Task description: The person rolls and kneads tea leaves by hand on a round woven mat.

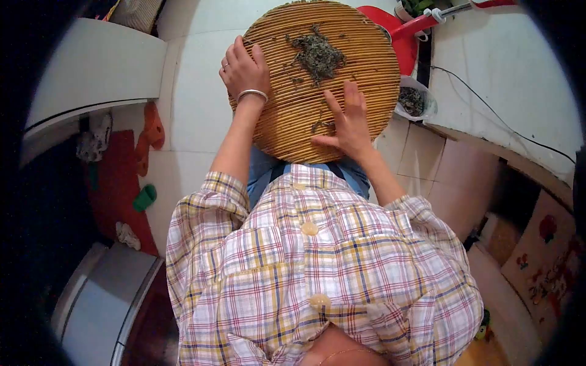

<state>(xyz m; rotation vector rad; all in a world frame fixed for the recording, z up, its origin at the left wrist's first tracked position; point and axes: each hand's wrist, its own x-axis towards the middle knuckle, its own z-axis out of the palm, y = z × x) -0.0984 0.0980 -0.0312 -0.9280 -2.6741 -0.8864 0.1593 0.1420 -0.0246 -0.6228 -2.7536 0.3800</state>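
A round, yellow-brown slatted tray (287, 116) rests over my knees. Near its far side lies a small heap of dark, dried leaf-like bits (318, 56), with loose crumbs scattered around it. My left hand (246, 72), with a ring and a silver bangle, grips the tray's left edge, its fingers over the rim. On the right part of the tray, my right hand (351, 126) is spread with thumb and fingers apart. A few dark scraps (322, 125) lie between its thumb and forefinger.
Right of the tray is a pale container (421, 100) with similar dark bits. A red round object (406, 52) with a red-and-white handle sits behind the tray. A white surface (506, 79) with a black cable is at right. Orange slippers (151, 131) lie on the left floor.
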